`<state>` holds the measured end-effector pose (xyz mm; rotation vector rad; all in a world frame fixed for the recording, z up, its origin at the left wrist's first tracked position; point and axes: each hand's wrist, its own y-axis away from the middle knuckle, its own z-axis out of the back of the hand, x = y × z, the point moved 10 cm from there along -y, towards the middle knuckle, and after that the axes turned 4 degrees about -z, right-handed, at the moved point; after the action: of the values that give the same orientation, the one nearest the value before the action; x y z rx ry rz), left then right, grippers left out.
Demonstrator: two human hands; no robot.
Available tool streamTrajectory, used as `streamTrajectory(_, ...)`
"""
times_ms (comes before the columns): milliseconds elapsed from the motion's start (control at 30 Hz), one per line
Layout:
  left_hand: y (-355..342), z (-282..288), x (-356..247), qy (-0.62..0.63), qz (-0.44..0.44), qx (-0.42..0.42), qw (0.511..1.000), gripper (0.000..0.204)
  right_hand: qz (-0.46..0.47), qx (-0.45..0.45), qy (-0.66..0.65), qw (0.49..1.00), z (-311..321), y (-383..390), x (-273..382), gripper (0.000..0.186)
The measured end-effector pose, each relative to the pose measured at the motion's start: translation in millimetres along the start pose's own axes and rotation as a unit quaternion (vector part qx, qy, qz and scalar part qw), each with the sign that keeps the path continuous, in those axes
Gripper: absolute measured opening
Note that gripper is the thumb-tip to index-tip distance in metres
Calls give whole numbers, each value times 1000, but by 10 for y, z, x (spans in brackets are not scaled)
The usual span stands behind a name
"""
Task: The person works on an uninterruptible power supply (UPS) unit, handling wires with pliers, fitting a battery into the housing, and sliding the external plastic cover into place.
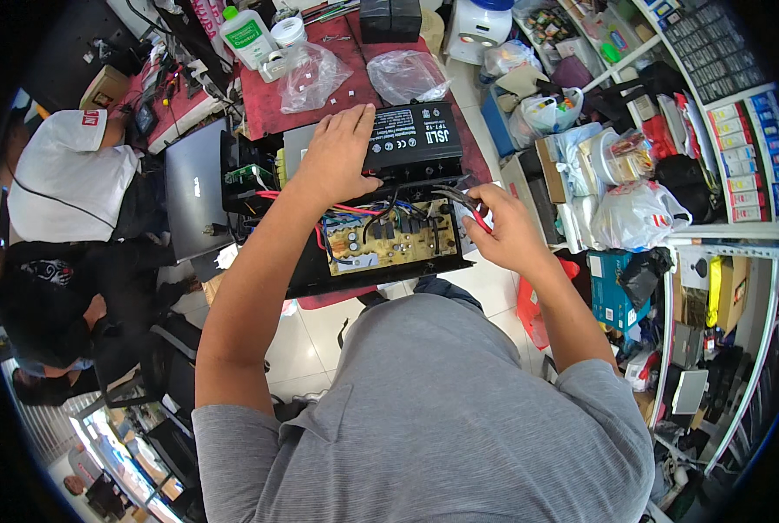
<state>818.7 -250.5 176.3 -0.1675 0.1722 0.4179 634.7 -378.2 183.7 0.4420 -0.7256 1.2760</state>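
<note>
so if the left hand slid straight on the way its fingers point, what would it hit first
Probably the right one of the two clear bags, just past the battery under the left hand. It may lie lower, so the hand could pass above it.

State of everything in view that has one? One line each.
left hand: fingers extended, resting on the battery's left end
right hand: closed around the pliers
pliers: held, tips over the casing
black battery: printed face up
black casing: open, insides exposed
circuit board: uncovered, wires across it
green-capped bottle: upright, cap on
clear plastic bags: rumpled
</note>
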Motion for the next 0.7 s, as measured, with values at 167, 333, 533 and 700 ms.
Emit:
streamTrajectory(167, -57, -3, -98, -30, -3, -2, 1000, 116, -18, 43, -23, 999, 10, -9, -236, 31)
streamTrajectory(333, -83, -63, -69, -32, 2, 7, 999, 116, -17, 63, -33, 997, 3, -21, -414, 32)
streamTrajectory(533, -132, -93, -58, -22, 10, 41, 999, 113, -17, 68, -48, 996, 16, -27, -452, 32)
streamTrajectory(700, -141, -96, -53, -18, 17, 52, 998, 112, -11, 59, -59, 996, 64, 6, -403, 32)
